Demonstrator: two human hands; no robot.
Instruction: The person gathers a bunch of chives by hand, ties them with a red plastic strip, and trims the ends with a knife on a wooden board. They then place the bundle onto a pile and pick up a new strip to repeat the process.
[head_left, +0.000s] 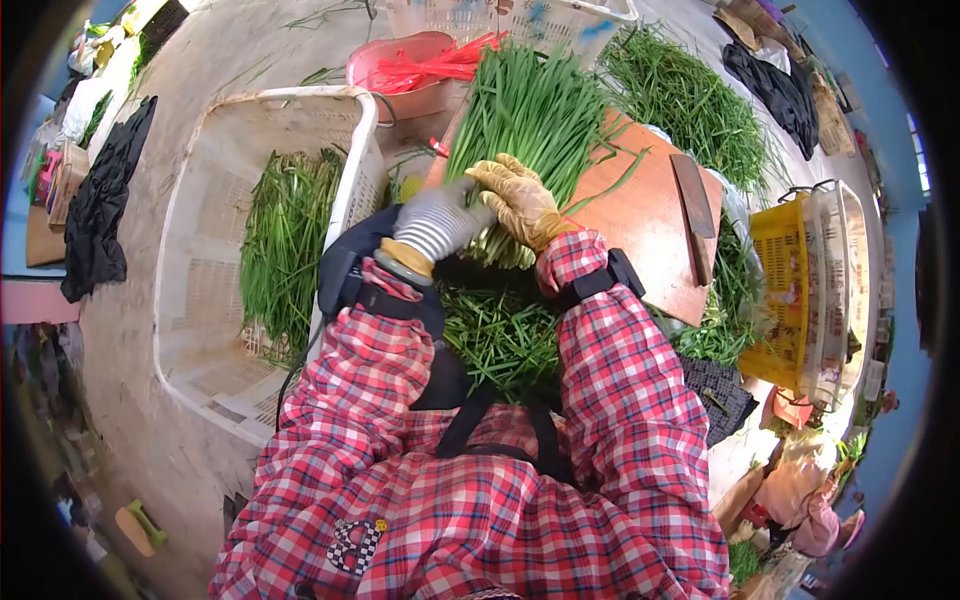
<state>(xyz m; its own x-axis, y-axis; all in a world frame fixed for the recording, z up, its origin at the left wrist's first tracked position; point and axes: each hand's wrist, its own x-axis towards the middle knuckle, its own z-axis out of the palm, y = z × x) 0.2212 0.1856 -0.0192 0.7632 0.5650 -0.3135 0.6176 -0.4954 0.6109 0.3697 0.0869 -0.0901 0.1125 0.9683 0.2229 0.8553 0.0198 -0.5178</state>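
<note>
A thick bunch of garlic chives (540,110) lies over a reddish-brown board (640,200), leaves pointing away from me and pale stem ends towards me. My right hand (520,200), in a yellow glove, is closed round the stems. Beside it on the left, my left hand (440,218), in a grey striped glove, has its fingers curled against the stems and close to the right fingers. What the left fingers pinch, if anything, is hidden. A cleaver (692,205) rests on the board's right side.
A white crate (365,170) with more chives (290,240) stands at left. Behind the board is a pink basin (395,100) with red strips (430,68). Loose chives (690,100) lie at back right; cut leaves (500,335) are below my hands. A yellow crate (780,290) stands right.
</note>
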